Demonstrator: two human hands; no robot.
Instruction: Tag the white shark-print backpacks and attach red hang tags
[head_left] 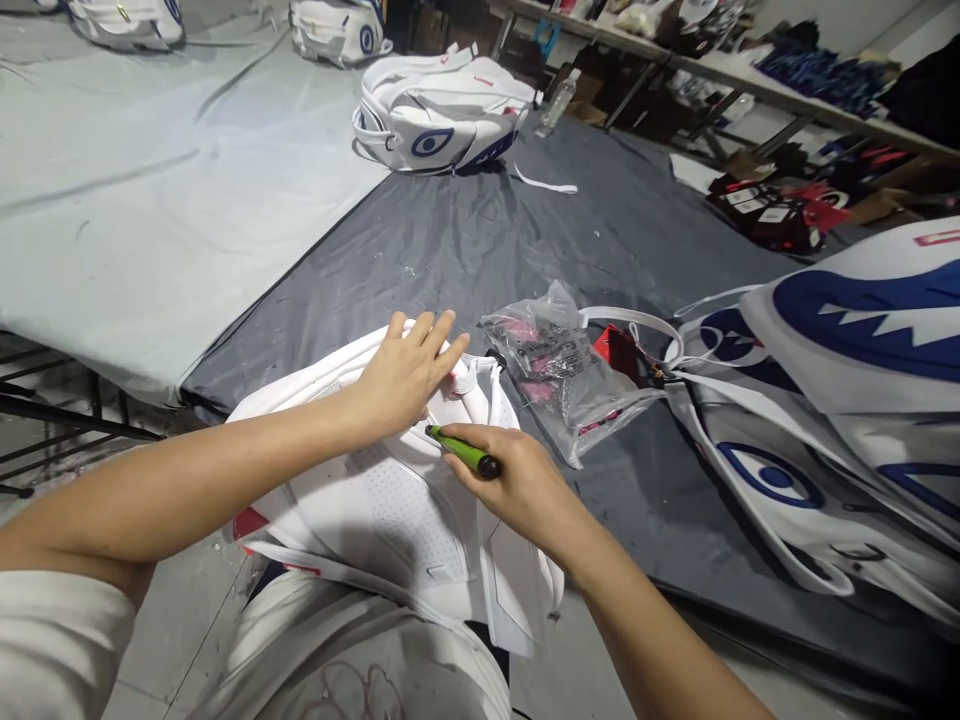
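Observation:
A white backpack (409, 510) lies on its front at the near edge of the dark table, its padded mesh back panel and straps facing up. My left hand (409, 375) rests flat on its upper part, fingers stretched out. In my right hand (506, 475) is a green pen-like tool with black ends (465, 452), its exact kind unclear. The tool's tip points left and meets the white fabric just below my left hand. A clear plastic bag (566, 375) with pink and dark items inside lies just right of the backpack.
More white backpacks with blue eye prints (810, 430) are piled at the right, and another backpack (442, 120) stands farther back. Beside that one is a plastic bottle (559, 103). A cluttered shelf table (720, 80) runs along the back. Pale sheeting (135, 190) covers the left table.

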